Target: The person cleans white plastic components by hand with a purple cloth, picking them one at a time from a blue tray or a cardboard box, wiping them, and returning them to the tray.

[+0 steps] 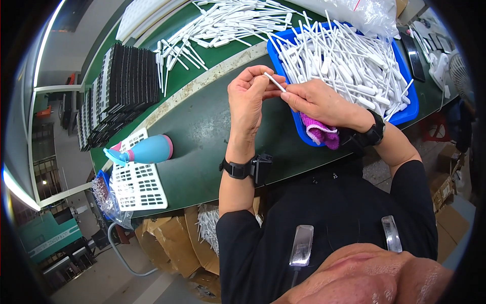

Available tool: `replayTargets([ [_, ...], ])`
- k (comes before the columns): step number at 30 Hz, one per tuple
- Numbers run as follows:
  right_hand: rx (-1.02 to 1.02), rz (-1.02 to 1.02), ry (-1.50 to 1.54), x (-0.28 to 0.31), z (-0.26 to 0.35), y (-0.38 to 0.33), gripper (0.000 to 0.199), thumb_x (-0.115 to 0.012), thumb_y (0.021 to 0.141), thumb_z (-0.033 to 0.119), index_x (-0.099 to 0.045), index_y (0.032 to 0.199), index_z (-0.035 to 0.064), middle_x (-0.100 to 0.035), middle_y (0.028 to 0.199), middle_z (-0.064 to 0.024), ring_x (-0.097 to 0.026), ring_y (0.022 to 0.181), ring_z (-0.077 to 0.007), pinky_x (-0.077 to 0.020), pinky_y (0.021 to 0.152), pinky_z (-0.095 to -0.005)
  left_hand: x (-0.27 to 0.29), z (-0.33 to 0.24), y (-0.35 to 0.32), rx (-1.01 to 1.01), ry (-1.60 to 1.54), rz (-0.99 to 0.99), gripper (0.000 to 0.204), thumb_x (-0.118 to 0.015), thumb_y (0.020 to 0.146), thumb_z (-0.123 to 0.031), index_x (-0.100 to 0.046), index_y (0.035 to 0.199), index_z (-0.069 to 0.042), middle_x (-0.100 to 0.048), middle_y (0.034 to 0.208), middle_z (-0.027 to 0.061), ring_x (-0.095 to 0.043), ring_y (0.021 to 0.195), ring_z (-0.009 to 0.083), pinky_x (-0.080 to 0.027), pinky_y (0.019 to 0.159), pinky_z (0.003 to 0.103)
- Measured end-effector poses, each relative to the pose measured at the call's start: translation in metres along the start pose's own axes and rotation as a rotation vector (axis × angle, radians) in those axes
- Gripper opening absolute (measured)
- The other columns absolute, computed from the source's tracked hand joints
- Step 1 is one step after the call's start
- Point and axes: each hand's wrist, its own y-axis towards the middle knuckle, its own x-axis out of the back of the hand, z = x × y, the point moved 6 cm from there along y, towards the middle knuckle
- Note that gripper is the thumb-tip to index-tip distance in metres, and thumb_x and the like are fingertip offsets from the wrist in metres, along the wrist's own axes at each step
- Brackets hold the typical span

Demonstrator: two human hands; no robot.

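Note:
A thin white plastic stick [274, 81] is held between my two hands above the near left edge of a blue bin [414, 110]. My left hand [245, 99] is closed, its thumb and fingers around the stick's upper end. My right hand [324, 104] pinches the lower end between thumb and index finger; the rest of that end is hidden in the grip. Similar white sticks with thick, rounded ends [349, 71] fill the bin in a loose heap. Under my right hand, a purple cloth [322, 131] hangs over the bin's near rim.
More white sticks [228, 28] lie across the back of the green table [202, 142]. Black slotted trays [126, 76] are stacked at left. A blue-and-pink spray bottle [151, 149] lies by a white perforated panel [139, 190]. Cardboard boxes [167, 240] stand below the table.

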Motion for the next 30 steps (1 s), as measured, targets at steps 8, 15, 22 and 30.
replayTargets([
  [8,0.015,0.003,-0.02,-0.0027,-0.0029,0.0,0.034,-0.046,0.094,0.026,-0.053,0.075,-0.0009,-0.053,0.058,-0.0112,-0.05,0.051,-0.0229,-0.0404,0.052,-0.0334,-0.0014,0.0004,-0.0015,-0.024,0.053,-0.037,0.013,-0.048,0.085,-0.004,-0.057,0.092,0.003,-0.066,0.082,0.015,-0.066,0.071,0.0184,-0.056,0.064,0.028],
  [15,0.013,0.004,-0.039,-0.0046,0.0002,0.0009,0.034,-0.048,0.094,0.026,-0.054,0.074,-0.0014,-0.052,0.057,-0.0107,-0.049,0.05,-0.021,-0.0396,0.051,-0.0325,0.0072,-0.0018,-0.0009,0.173,0.211,0.058,0.013,-0.049,0.084,-0.004,-0.057,0.093,0.001,-0.064,0.08,0.0114,-0.065,0.068,0.0169,-0.056,0.062,0.027],
  [22,-0.029,0.008,0.001,-0.0044,-0.0008,-0.0006,0.034,-0.049,0.094,0.025,-0.053,0.074,-0.002,-0.05,0.055,-0.0101,-0.048,0.049,-0.0189,-0.038,0.05,-0.0324,0.0054,-0.006,-0.0025,0.165,0.11,0.077,0.012,-0.05,0.082,-0.003,-0.057,0.091,0.0,-0.063,0.084,0.0093,-0.065,0.072,0.0157,-0.056,0.063,0.027],
  [30,0.004,-0.009,-0.048,-0.0039,-0.0026,-0.0011,0.034,-0.049,0.094,0.025,-0.053,0.074,-0.0024,-0.051,0.056,-0.0125,-0.048,0.049,-0.0243,-0.0388,0.05,-0.0339,0.0004,-0.0001,-0.001,0.085,0.073,0.028,0.01,-0.05,0.081,-0.004,-0.056,0.088,0.001,-0.062,0.081,0.0095,-0.064,0.07,0.0162,-0.056,0.063,0.029],
])
